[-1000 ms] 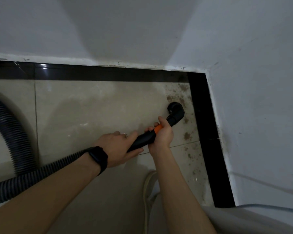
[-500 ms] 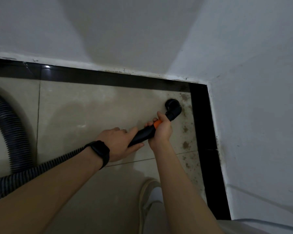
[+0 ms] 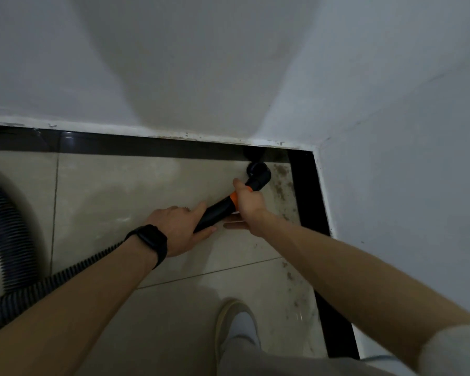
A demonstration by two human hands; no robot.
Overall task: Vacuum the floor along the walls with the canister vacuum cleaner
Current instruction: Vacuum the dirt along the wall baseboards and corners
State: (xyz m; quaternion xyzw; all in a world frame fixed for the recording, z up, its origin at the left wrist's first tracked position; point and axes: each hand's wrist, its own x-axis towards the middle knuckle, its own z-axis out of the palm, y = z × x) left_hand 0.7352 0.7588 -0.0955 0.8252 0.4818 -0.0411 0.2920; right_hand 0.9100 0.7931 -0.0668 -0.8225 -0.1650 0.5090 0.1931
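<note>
Beige tile floor (image 3: pixel 114 202), black border strip (image 3: pixel 147 147) along white walls (image 3: pixel 174 63); corner at upper rt. At that corner the vac nozzle (image 3: pixel 258 173) is set down on the floor, just beside far border strip, w/ brown dirt specks (image 3: pixel 281 185) close to its rt. Behind it, the black wand (image 3: pixel 217 211) w/ orange ring (image 3: pixel 233 198) is gripped by both hands: rt hand (image 3: pixel 250 202) is wrapped round it at the ring; L hand (image 3: pixel 179 226) is clamped lower down, thumb on top, fingers beneath. A black watch (image 3: pixel 148 241) is worn on L wrist. The corrugated hose (image 3: pixel 14 240) is run from wand under L forearm, then looped at far L. One pale shoe (image 3: pixel 236 324) is seen at bottom centre.
</note>
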